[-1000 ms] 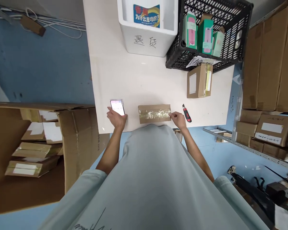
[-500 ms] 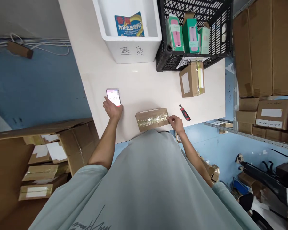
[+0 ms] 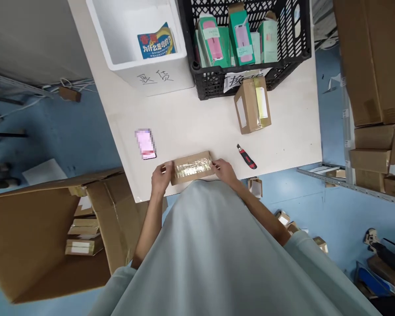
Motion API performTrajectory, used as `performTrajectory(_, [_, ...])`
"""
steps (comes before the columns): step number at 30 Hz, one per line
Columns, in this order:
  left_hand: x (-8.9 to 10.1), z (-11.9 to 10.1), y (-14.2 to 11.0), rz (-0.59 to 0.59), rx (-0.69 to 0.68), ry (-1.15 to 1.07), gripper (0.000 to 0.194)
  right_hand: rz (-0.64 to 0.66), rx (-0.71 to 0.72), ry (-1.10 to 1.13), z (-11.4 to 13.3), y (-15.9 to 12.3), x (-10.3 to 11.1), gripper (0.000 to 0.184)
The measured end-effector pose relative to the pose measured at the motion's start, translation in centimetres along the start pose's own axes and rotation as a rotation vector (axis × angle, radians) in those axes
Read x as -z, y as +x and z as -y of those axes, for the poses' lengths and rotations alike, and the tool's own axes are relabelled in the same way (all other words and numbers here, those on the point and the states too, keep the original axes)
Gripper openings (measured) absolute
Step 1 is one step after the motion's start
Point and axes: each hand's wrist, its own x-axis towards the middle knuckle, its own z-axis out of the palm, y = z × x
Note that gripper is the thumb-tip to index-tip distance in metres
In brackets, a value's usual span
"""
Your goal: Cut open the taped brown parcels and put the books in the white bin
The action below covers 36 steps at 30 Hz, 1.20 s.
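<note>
A flat cardboard box (image 3: 191, 168) with shiny tape along its top lies at the front edge of the white table (image 3: 191, 116). My left hand (image 3: 161, 176) grips its left end, thumb and fingers closed on the edge. At the opposite end, my right hand (image 3: 224, 171) pinches the right edge. A phone (image 3: 146, 144) with a lit, blurred screen rests left of the box, apart from both hands. To the right lies a red and black utility knife (image 3: 246, 156).
A white foam bin (image 3: 164, 77) and a black crate (image 3: 213, 83) of green boxes (image 3: 242, 37) stand at the back. Before the crate sits a taped carton (image 3: 250, 109). A large open carton (image 3: 29, 237) with parcels is at lower left; stacked boxes (image 3: 370, 162) are at right.
My left hand has left the phone and moved right to the left end of the cardboard box. My right hand stays at the box's right end. The view has shifted.
</note>
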Motion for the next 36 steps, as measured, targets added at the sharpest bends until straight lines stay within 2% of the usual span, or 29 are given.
performTrajectory(4, [-1.0,-3.0,-1.2,-0.073,0.125,0.001,0.053,0.051,0.066,-0.069,0.0,0.9,0.8,0.029])
performTrajectory(7, [-2.4,-6.2,-1.6,-0.132,0.121,0.103,0.05,0.106,0.104,-0.06,-0.1,1.6,3.1,0.031])
performTrajectory(9, [-4.0,-8.8,-1.9,-0.213,0.002,0.164,0.06,0.029,0.159,-0.028,-0.6,1.9,5.9,0.035])
performTrajectory(11, [-6.5,-11.9,-2.0,-0.237,-0.214,0.163,0.072,-0.203,0.188,0.001,-1.7,2.6,9.6,0.039])
performTrajectory(12, [-8.0,-13.7,-1.9,-0.196,-0.317,0.138,0.074,-0.343,0.178,0.012,-2.5,3.1,11.7,0.043])
performTrajectory(14, [-11.6,-17.5,-1.3,-0.028,-0.466,0.063,0.073,-0.578,0.1,0.021,-4.4,4.6,15.7,0.051])
performTrajectory(16, [-15.7,-21.4,-0.3,0.162,-0.533,-0.025,0.072,-0.673,0.016,0.037,-6.5,6.5,19.0,0.066])
performTrajectory(17, [-17.8,-23.2,0.3,0.238,-0.541,-0.064,0.074,-0.668,-0.025,0.047,-7.5,7.6,20.1,0.075])
performTrajectory(19, [-21.5,-26.2,1.3,0.308,-0.511,-0.135,0.075,-0.589,-0.089,0.061,-9.1,9.3,21.4,0.087])
performTrajectory(22, [-24.7,-28.4,1.8,0.312,-0.42,-0.182,0.058,-0.479,-0.109,0.055,-10.2,10.2,21.1,0.082])
performTrajectory(24, [-25.1,-28.1,1.3,0.277,-0.37,-0.173,0.052,-0.458,-0.095,0.057,-10.1,9.7,19.9,0.076])
performTrajectory(26, [-24.2,-26.9,0.6,0.246,-0.328,-0.158,0.055,-0.45,-0.074,0.065,-9.5,8.9,18.3,0.073])
performTrajectory(29, [-22.0,-24.7,-0.1,0.231,-0.267,-0.175,0.062,-0.467,-0.03,0.047,-8.1,8.4,15.7,0.068])
performTrajectory(32, [-19.8,-23.3,0.2,0.216,-0.249,-0.23,0.063,-0.47,-0.04,0.036,-6.3,9.3,13.5,0.068])
performTrajectory(36, [-16.8,-21.8,0.8,0.186,-0.28,-0.289,0.059,-0.433,-0.041,0.043,-5.8,10.3,12.7,0.075])
